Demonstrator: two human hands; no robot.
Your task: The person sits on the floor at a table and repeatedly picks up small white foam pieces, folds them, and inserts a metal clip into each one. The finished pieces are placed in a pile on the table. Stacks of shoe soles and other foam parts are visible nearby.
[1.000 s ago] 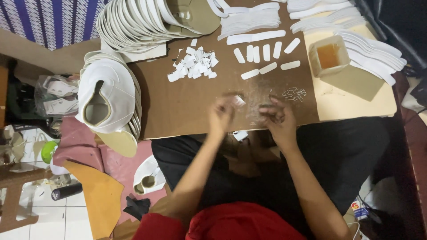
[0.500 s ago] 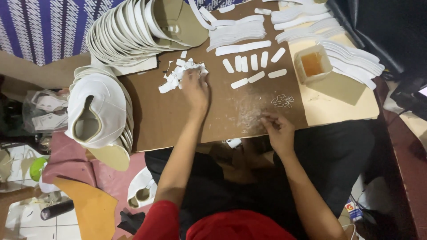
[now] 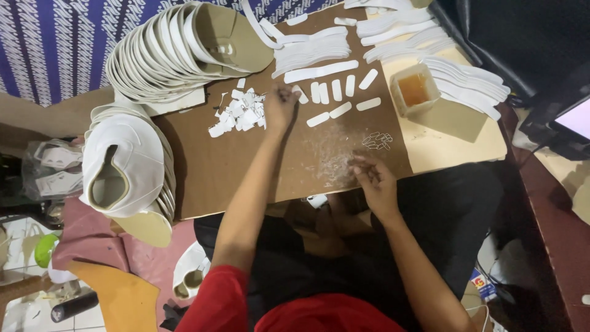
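My left hand (image 3: 281, 106) is stretched out over the brown cardboard sheet (image 3: 246, 166), its fingers on a short white strip (image 3: 300, 93) at the left end of a row of white strips (image 3: 337, 98). A heap of small white scraps (image 3: 239, 113) lies just left of that hand. My right hand (image 3: 373, 178) rests near the board's front edge, fingers curled loosely on the surface beside a patch of whitish residue (image 3: 335, 161). Whether it pinches anything is not clear.
Fanned stacks of white shoe-upper pieces (image 3: 178, 46) fill the far left, with another stack (image 3: 126, 166) at the left edge. A small tub of amber glue (image 3: 415, 90) stands on a cream board (image 3: 455, 138). Long white strips (image 3: 455, 74) lie at the far right.
My left hand left the spot beside my right hand, reached to the scrap heap, then shifted right to the row of white strips. My right hand stayed near the front edge.
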